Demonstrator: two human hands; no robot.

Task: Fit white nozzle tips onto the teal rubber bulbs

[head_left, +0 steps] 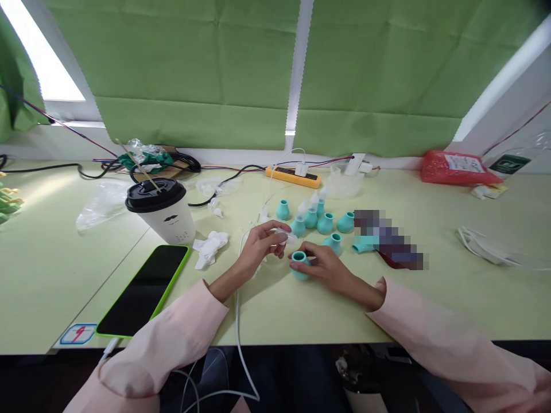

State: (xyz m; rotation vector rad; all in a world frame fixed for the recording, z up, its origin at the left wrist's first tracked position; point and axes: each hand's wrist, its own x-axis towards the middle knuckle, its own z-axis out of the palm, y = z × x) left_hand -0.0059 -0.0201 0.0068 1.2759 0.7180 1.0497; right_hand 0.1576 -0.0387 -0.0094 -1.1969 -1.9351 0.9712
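Between the fingertips of my left hand (263, 244) is a small clear plastic nozzle tip (287, 236), pointing to the right. My right hand (325, 265) grips a teal rubber bulb (300, 269), which is upright on the table with its round mouth facing up. Beyond my hands stand several more teal bulbs (283, 210); some carry translucent tips (314, 201) on top, others have open mouths. One teal bulb (364, 245) lies on its side to the right of my right hand, beside a blurred-out patch.
A lidded paper cup (172, 221), a green-cased phone (144, 289) and crumpled tissue (210, 248) are on the left. A white cable (238, 310) runs over the table's front edge. An orange power strip (293, 176) lies behind, a red package (456, 168) at back right.
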